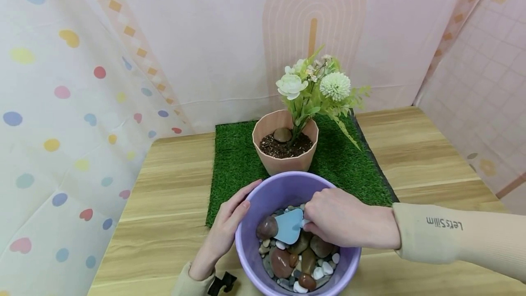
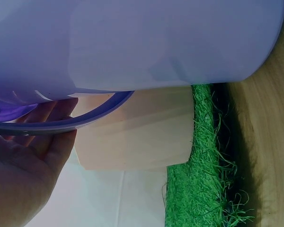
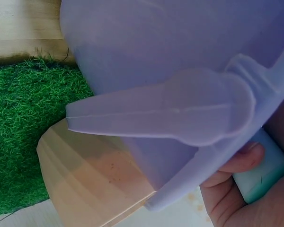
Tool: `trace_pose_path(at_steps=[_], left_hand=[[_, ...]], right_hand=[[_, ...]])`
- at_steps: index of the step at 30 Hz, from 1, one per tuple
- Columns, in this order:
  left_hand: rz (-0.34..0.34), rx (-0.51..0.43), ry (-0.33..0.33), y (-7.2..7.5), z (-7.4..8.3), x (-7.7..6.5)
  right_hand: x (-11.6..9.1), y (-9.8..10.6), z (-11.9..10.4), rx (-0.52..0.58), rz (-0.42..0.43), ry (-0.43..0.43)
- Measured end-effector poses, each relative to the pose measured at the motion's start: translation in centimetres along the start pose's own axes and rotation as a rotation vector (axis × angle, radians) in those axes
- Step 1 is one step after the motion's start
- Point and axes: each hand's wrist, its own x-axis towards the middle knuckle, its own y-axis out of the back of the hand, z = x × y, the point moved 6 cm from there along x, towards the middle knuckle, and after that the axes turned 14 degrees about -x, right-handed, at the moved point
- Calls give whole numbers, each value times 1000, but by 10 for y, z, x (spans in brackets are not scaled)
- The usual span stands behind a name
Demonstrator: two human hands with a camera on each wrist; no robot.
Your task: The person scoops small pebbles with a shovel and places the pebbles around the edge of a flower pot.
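A purple bucket (image 1: pixel 255 264) stands in front of a flowerpot, with brown stones (image 1: pixel 281 261), white pebbles (image 1: pixel 327 267) and small gravel inside. My right hand (image 1: pixel 339 218) reaches over the rim and grips the short handle of a small light-blue trowel (image 1: pixel 289 225). The blade's left edge meets a round brown stone (image 1: pixel 267 228) near the bucket's left wall. In the right wrist view, fingers curl round the trowel's pale handle (image 3: pixel 260 165). My left hand (image 1: pixel 223 223) rests against the bucket's left side, fingers extended; in the left wrist view they pass behind the purple bail handle (image 2: pixel 57 126).
The peach flowerpot (image 1: pixel 283 166) on a green turf mat (image 1: pixel 234 150) holds soil, a stone (image 1: pixel 282 134) and white-green flowers (image 1: pixel 334 86). A small black object (image 1: pixel 222 283) lies left of the bucket on the wooden table (image 1: pixel 164 214). Patterned cloth (image 1: pixel 205 49) hangs behind.
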Motion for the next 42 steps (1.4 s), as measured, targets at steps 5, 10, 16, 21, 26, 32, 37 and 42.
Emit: trace_pose_path(at_steps=[5, 10, 16, 21, 26, 32, 37, 42], left_hand=[[-4, -4, 2, 0, 0, 0], [-8, -21, 4, -2, -1, 1], [-6, -26, 13, -2, -2, 0], [-7, -1, 4, -2, -1, 0], [-4, 12, -2, -2, 0, 0], [2, 12, -13, -1, 0, 0], [-2, 3, -27, -1, 1, -1], [-3, -4, -34, 0, 1, -1]], right_hand=[[-1, 2, -1, 73, 0, 1], [0, 2, -8, 109, -8, 26], [-1, 0, -9, 135, -3, 23], [-7, 0, -7, 156, 40, 47], [-14, 1, -6, 120, 100, 84], [-19, 4, -1, 139, 106, 95], [-24, 8, 4, 174, 116, 91], [-31, 13, 11, 193, 121, 64]])
